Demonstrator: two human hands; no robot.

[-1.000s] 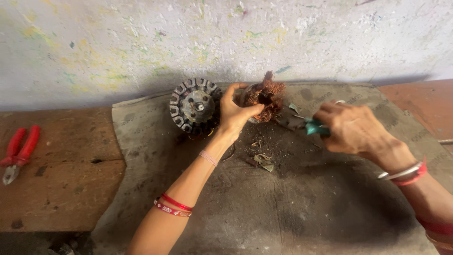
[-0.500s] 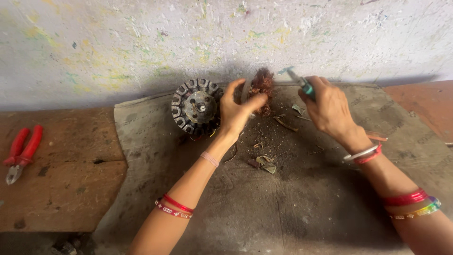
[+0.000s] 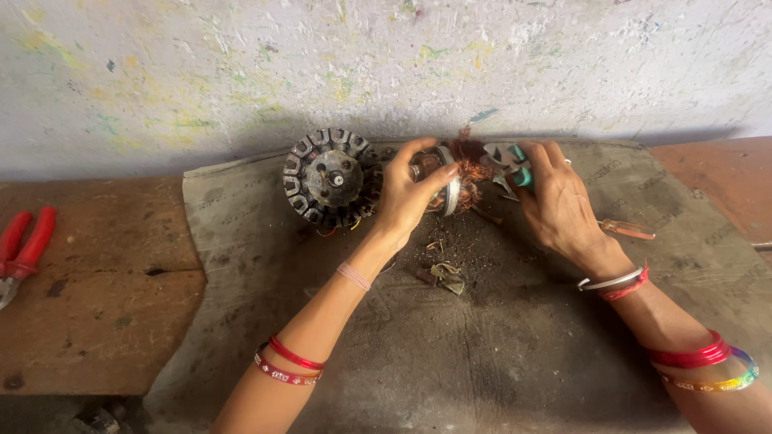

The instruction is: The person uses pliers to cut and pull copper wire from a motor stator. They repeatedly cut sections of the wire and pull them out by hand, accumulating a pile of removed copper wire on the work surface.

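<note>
My left hand [image 3: 409, 195] grips a round metal motor part with tangled copper wire [image 3: 460, 173] sticking out of it, held on edge against the grey mat [image 3: 450, 345]. My right hand [image 3: 557, 201] holds teal-handled pliers [image 3: 508, 163] whose jaws sit right at the copper wire. A black ribbed motor stator [image 3: 331, 178] stands just left of my left hand, close to the wall.
Red-handled pliers [image 3: 18, 252] lie at the far left on the brown wooden bench [image 3: 88, 297]. A screwdriver with an orange handle [image 3: 627, 230] lies right of my right wrist. Scraps and dark grit [image 3: 442, 276] are scattered on the mat below my hands.
My right hand has come down and in, bringing the pliers' jaws to the copper wire. My left hand has turned the wound part. The view has shifted a little to the right.
</note>
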